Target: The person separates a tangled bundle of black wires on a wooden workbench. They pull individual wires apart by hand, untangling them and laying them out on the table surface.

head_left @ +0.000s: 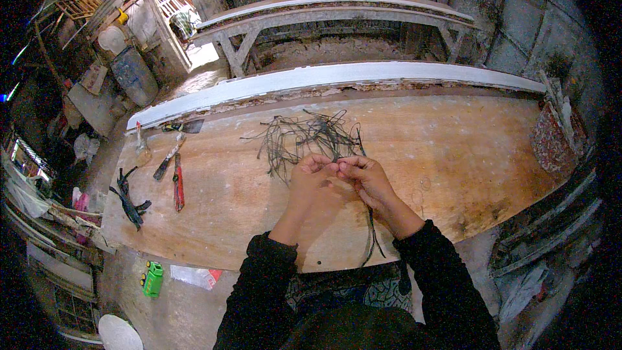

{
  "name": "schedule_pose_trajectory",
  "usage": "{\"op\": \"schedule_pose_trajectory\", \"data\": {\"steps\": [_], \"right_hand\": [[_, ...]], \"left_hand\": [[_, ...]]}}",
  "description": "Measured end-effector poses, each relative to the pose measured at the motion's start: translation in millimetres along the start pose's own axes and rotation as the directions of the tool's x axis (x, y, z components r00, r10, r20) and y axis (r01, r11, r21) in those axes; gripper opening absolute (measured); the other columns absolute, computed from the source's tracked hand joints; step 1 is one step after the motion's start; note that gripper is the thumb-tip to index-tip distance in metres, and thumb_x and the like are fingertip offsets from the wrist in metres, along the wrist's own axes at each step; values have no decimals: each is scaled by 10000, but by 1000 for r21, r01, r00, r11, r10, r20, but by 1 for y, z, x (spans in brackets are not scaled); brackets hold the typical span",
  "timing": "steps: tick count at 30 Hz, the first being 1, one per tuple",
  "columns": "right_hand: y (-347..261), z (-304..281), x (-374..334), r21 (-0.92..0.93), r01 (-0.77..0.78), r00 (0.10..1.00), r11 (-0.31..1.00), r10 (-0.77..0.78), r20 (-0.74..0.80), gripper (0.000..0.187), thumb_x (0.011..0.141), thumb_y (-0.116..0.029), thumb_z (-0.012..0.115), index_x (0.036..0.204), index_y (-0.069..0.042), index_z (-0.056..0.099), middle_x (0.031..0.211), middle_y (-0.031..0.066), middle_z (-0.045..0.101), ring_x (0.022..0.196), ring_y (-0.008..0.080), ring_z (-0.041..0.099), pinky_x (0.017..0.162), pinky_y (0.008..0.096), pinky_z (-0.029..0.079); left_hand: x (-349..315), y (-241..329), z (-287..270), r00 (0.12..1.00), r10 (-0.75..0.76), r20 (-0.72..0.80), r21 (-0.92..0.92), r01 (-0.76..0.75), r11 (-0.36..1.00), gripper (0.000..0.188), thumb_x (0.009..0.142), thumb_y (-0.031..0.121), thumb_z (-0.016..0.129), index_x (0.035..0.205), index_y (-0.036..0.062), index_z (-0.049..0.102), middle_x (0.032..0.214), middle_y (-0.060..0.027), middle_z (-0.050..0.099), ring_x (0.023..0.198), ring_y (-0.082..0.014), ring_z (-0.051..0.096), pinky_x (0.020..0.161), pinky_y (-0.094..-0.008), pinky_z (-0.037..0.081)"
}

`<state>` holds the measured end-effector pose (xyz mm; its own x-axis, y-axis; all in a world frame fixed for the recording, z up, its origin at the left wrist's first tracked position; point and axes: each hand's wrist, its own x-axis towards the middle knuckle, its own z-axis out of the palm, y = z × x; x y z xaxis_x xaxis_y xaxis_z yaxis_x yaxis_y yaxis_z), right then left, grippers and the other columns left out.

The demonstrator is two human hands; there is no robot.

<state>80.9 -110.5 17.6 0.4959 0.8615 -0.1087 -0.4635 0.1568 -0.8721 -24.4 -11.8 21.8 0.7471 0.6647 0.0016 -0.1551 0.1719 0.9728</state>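
Observation:
My left hand [310,185] and my right hand [370,181] meet fingertip to fingertip over the middle of the wooden table [453,155]. Both are closed in a pinch on thin black cord. Just beyond the fingers spreads a loose tangle of black cords [301,135], its near edge reaching the hands. Below my right hand a few black strands [372,233] trail toward the table's near edge. The exact spot where the cord is pinched is hidden by the fingertips.
Left on the table lie a red-handled tool [178,185], a dark-bladed tool [170,157] and a black strip bundle [131,202]. A white board [337,78] runs along the far edge. A speckled container [554,136] stands right. On the floor sits a green toy truck [153,280].

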Motion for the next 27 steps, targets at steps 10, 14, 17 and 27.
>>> {"op": "schedule_pose_trajectory", "data": {"steps": [10, 14, 17, 27], "right_hand": [[-4, 6, -13, -687, 720, 530, 97, -715, 455, 118, 648, 10, 612, 756, -29, 584, 887, 116, 579, 795, 213, 571, 620, 299, 452], [-15, 14, -14, -631, 767, 556, 119, -614, 560, 146, 623, 46, 585, 738, -36, 548, 974, 143, 571, 842, 247, 573, 667, 304, 457], [-8, 7, -7, -571, 777, 601, 265, -582, 548, 142, 641, 48, 564, 746, -38, 521, 1022, 157, 556, 851, 272, 575, 694, 315, 457], [-11, 8, -13, -602, 769, 608, 215, -535, 586, 144, 712, 0, 510, 850, -38, 517, 1023, 149, 549, 843, 253, 568, 688, 303, 468]], "left_hand": [[-16, 23, 7, 952, -254, 170, -436, 304, 847, 72, 780, 128, 564, 791, 62, 537, 734, -31, 572, 652, -120, 523, 549, -231, 411], [-12, 17, -3, 946, -218, 242, -411, 303, 860, 74, 780, 122, 561, 787, 54, 532, 745, -30, 563, 660, -124, 525, 565, -232, 420], [-11, 15, -4, 948, -195, 251, -366, 279, 888, 83, 779, 119, 560, 813, 47, 536, 753, -29, 564, 670, -125, 531, 584, -231, 431], [-16, 30, 3, 934, -214, 286, -381, 316, 869, 122, 771, 93, 565, 876, 37, 538, 772, -24, 572, 668, -106, 542, 585, -217, 443]]}}
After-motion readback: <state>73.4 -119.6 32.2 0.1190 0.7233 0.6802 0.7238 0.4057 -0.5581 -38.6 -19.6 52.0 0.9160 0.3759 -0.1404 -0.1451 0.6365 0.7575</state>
